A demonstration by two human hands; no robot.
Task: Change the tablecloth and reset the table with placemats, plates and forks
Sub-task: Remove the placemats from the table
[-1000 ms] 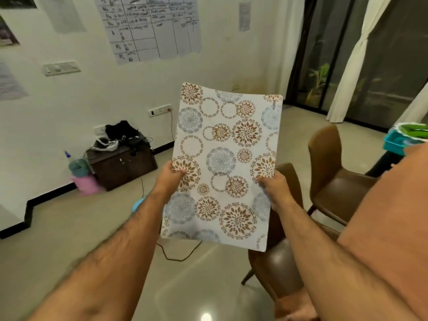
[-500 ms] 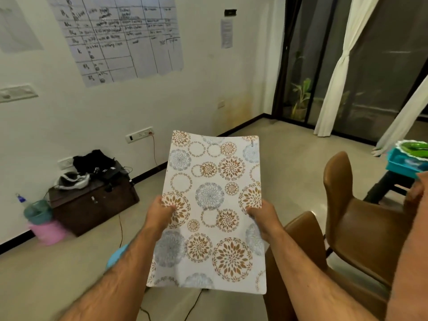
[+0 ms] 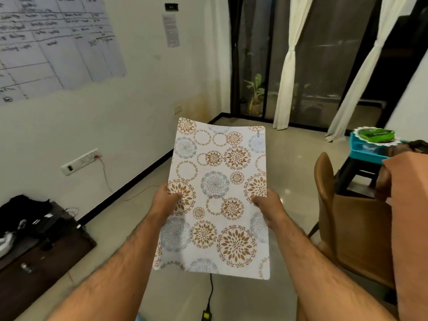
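Gripping a placemat (image 3: 217, 195) by its long edges, left hand (image 3: 165, 201) and right hand (image 3: 268, 205) hold it above the floor; white, brown and blue floral circles.

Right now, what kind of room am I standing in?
Probably a dining or living room at home that doubles as a workspace: brown chair, curtained glass doors, handwritten wall chart. Both hands hold a placemat.

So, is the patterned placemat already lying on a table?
No, the placemat is held up in the air above the floor, with the left hand and right hand each gripping one long edge.
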